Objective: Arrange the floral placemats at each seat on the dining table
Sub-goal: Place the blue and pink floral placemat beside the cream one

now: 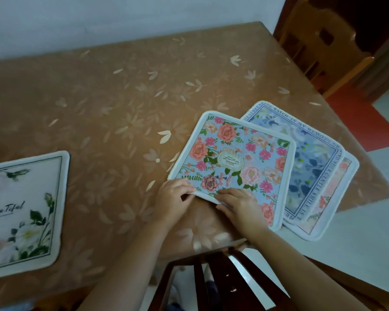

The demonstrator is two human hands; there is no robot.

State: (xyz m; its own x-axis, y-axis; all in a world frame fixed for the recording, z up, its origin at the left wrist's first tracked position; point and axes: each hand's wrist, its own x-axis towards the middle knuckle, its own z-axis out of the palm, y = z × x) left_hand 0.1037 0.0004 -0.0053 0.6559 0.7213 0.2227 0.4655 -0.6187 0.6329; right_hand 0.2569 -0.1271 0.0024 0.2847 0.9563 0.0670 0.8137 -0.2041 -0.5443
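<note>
A light-blue placemat with pink roses tops a fanned stack near the table's front right corner. Under it lie a blue-and-white placemat with lettering round its border and a pale pink one, mostly hidden. My left hand pinches the top mat's near edge, which is lifted slightly. My right hand grips the same edge just to the right, fingers on top. A white placemat with green leaves and script lies flat at the front left of the table.
The table wears a tan cloth with pale flower prints and stands against a white wall. A dark wooden chair back is right below my arms. Another wooden chair stands at the far right end.
</note>
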